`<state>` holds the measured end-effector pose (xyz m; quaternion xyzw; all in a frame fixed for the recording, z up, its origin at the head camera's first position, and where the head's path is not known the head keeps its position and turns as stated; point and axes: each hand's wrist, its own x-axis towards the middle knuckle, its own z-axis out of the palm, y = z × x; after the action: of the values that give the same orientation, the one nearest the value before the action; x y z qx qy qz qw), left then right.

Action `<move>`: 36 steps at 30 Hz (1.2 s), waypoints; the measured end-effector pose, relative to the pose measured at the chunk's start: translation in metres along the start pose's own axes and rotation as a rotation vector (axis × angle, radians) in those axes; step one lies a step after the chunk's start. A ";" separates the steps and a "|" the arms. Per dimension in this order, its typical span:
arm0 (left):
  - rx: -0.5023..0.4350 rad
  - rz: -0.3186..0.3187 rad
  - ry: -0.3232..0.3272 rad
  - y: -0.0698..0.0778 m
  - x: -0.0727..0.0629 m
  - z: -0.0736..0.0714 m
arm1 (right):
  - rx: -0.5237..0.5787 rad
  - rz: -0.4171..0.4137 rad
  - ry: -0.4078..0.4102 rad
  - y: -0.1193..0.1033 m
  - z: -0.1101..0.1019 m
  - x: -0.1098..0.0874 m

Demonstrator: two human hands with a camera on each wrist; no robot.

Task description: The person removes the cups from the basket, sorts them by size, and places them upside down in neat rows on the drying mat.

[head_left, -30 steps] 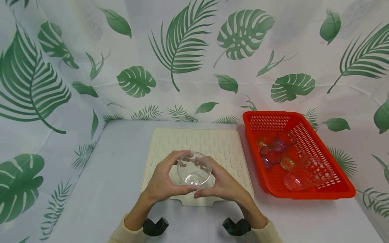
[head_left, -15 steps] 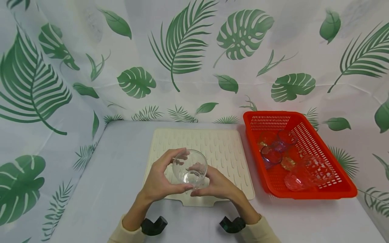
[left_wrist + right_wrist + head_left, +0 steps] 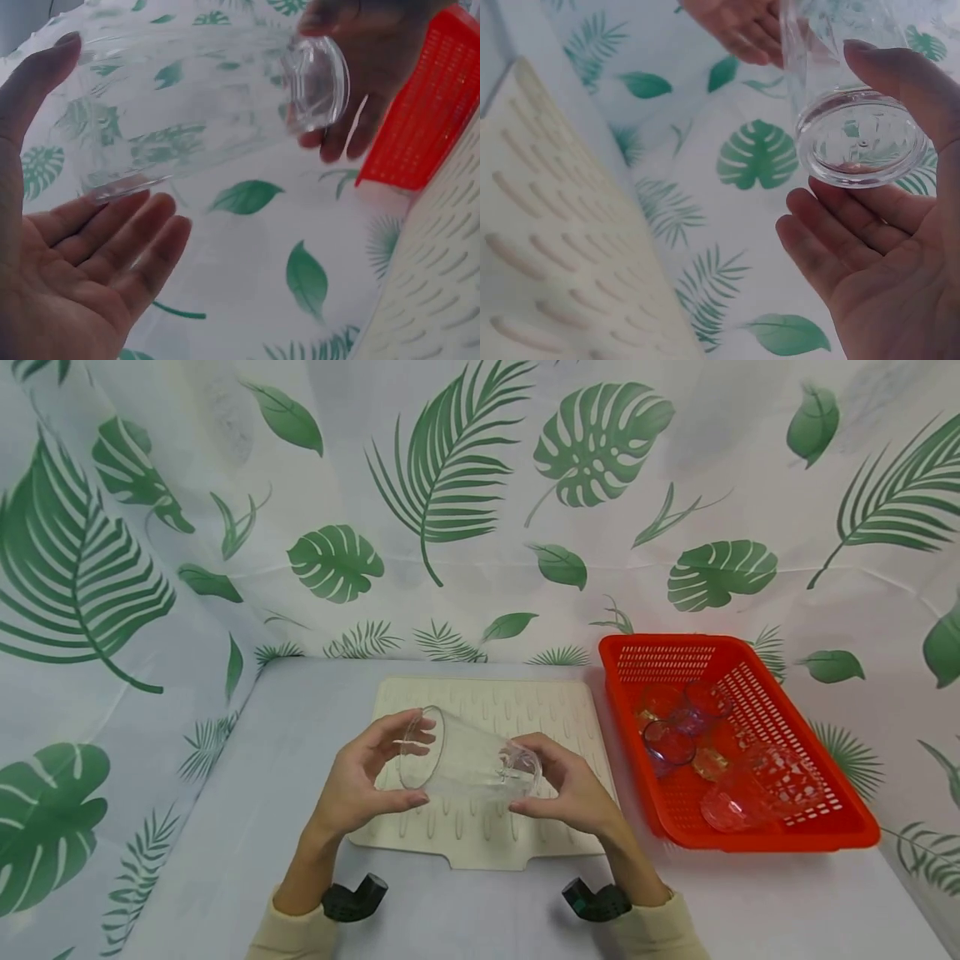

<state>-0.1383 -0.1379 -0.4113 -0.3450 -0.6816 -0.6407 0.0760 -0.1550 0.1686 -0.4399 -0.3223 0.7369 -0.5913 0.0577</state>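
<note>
A clear drinking glass (image 3: pixel 472 756) lies on its side in the air over the cream ridged mat (image 3: pixel 487 697), its mouth toward the left and its thick base toward the right. My left hand (image 3: pixel 356 785) holds it at the rim, thumb on one side and fingers on the other. At the other end, my right hand (image 3: pixel 573 785) grips the base between thumb and fingers. In the left wrist view the glass (image 3: pixel 195 105) spans from one hand to the other. The right wrist view shows its round base (image 3: pixel 862 142) close up.
To the right of the mat stands a red plastic basket (image 3: pixel 765 841) with perforated walls. Inside are several glasses, among them a purple-tinted glass (image 3: pixel 667 747) and a larger clear glass (image 3: pixel 735 802) on its side. Leaf-patterned cloth (image 3: pixel 465 568) hangs behind the white table (image 3: pixel 285 718).
The glass has turned from mouth tipped up toward me to lying sideways, mouth left. My hands have moved apart, the left to its rim, the right to its base.
</note>
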 end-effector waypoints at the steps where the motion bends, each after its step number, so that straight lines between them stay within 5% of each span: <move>1: 0.024 -0.024 -0.010 0.000 -0.001 -0.002 | 0.014 -0.007 0.012 -0.001 -0.002 -0.001; 8: 0.229 -0.228 -0.085 0.003 -0.004 -0.006 | 0.073 -0.086 0.083 -0.007 -0.014 -0.004; 15: 0.318 -0.379 -0.153 0.000 -0.004 0.004 | 0.140 -0.161 0.155 -0.013 -0.016 -0.004; 27: 0.559 -0.458 -0.160 -0.007 -0.011 0.024 | 0.293 -0.209 0.248 -0.021 0.000 0.000; 36: 0.523 -0.483 -0.103 -0.024 -0.023 0.046 | 0.271 -0.230 0.276 -0.025 0.019 0.015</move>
<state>-0.1189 -0.1023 -0.4520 -0.1746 -0.8874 -0.4259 -0.0260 -0.1479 0.1423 -0.4177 -0.3098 0.6100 -0.7261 -0.0686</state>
